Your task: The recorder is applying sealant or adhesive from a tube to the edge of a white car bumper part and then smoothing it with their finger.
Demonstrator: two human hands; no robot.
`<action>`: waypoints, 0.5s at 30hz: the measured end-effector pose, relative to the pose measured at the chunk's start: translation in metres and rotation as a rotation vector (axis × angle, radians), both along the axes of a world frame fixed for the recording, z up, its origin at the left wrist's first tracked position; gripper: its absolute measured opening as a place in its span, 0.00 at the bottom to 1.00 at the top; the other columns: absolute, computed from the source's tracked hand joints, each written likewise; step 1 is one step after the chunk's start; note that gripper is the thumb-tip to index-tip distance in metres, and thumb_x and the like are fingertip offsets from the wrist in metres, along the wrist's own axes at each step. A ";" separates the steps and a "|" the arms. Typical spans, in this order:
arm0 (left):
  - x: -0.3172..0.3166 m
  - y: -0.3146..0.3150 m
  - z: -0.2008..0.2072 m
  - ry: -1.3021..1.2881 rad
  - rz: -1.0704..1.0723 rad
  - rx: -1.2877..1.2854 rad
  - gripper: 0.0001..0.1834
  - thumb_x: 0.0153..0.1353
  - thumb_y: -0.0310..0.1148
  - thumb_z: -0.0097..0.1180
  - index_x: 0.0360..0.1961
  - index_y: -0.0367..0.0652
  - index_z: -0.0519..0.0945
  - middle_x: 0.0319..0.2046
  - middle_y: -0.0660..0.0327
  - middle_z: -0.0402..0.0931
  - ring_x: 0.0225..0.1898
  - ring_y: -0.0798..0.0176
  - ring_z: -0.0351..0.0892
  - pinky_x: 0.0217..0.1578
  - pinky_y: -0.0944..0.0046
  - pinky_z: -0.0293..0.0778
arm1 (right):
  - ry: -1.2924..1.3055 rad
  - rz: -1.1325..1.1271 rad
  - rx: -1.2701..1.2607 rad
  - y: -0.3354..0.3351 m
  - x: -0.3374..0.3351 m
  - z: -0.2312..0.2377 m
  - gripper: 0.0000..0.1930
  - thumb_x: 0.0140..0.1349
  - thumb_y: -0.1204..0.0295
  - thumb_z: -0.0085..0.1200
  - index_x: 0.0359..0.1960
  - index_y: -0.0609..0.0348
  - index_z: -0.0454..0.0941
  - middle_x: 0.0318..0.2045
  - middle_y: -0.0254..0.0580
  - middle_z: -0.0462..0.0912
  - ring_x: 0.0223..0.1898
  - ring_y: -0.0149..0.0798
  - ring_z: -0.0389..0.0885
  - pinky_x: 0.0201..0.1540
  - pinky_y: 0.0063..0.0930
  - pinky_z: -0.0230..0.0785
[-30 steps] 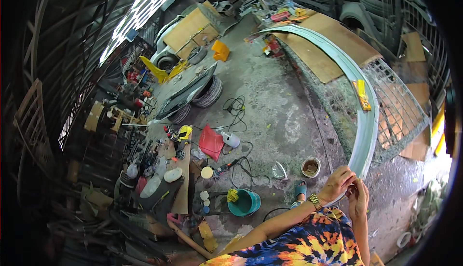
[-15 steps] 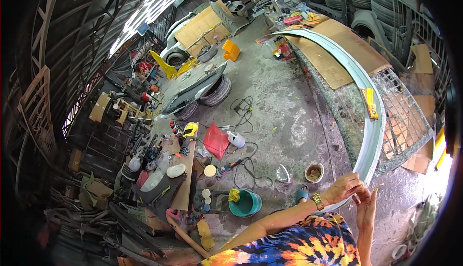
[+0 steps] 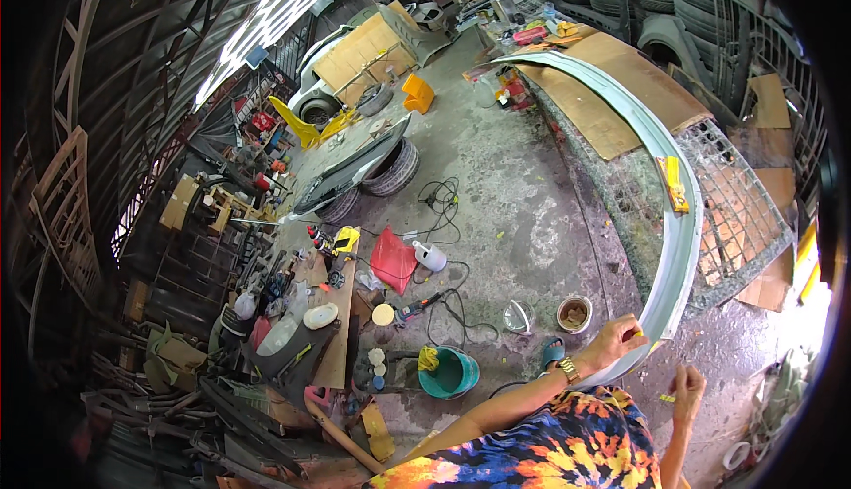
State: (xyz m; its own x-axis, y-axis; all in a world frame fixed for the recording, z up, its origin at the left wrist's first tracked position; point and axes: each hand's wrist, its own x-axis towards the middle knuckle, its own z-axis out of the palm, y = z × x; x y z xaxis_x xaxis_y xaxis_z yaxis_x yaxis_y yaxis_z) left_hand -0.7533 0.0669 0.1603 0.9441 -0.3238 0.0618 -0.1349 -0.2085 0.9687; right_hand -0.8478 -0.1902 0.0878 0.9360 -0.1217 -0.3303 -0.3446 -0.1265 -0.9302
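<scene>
Two bare hands sit apart: the left hand (image 3: pixel 618 340) pinches one small yellow scrap (image 3: pixel 638 334) at the near end of one long, smooth, curved panel (image 3: pixel 675 285); the right hand (image 3: pixel 689 391) is curled beside a second yellow bit (image 3: pixel 667 398), its hold impossible to tell. One yellow packet (image 3: pixel 673 186) lies on the panel, beside one wire grid (image 3: pixel 743 210).

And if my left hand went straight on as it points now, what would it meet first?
Your left hand would probably meet the pale curved panel just ahead; the depth between them is unclear.
</scene>
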 end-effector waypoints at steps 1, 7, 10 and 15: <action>-0.007 0.000 -0.002 -0.002 0.000 0.001 0.22 0.69 0.43 0.55 0.24 0.34 0.74 0.20 0.62 0.67 0.25 0.71 0.65 0.29 0.65 0.65 | -0.002 0.000 0.001 -0.019 -0.005 -0.015 0.13 0.64 0.72 0.55 0.24 0.56 0.65 0.27 0.31 0.73 0.26 0.23 0.70 0.28 0.18 0.64; -0.033 -0.009 -0.033 0.235 -0.249 0.022 0.23 0.70 0.45 0.53 0.22 0.38 0.76 0.20 0.66 0.71 0.23 0.73 0.67 0.27 0.66 0.65 | -0.192 -0.267 0.170 0.002 -0.021 0.044 0.30 0.62 0.70 0.56 0.66 0.55 0.63 0.46 0.38 0.76 0.41 0.29 0.74 0.42 0.24 0.68; -0.035 -0.032 -0.041 0.228 -0.316 -0.017 0.20 0.69 0.45 0.54 0.28 0.40 0.83 0.19 0.67 0.72 0.23 0.75 0.66 0.22 0.67 0.64 | -0.065 -0.205 0.524 0.030 -0.011 0.053 0.34 0.65 0.62 0.55 0.71 0.53 0.57 0.66 0.42 0.66 0.61 0.42 0.71 0.59 0.35 0.66; -0.037 -0.058 -0.082 0.467 -0.229 -0.095 0.21 0.72 0.40 0.50 0.29 0.34 0.82 0.21 0.66 0.79 0.24 0.77 0.73 0.24 0.70 0.68 | -0.068 -0.268 0.795 0.079 0.000 0.020 0.29 0.75 0.55 0.38 0.72 0.58 0.56 0.66 0.45 0.68 0.62 0.35 0.70 0.60 0.25 0.64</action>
State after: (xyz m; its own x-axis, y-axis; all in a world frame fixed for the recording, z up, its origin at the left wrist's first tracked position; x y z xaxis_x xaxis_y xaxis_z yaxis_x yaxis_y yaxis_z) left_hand -0.7899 0.0088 0.0784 0.7840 -0.5383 -0.3092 0.2834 -0.1329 0.9498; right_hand -0.8474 -0.1110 0.1075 0.9297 -0.0974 -0.3552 -0.2095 0.6534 -0.7274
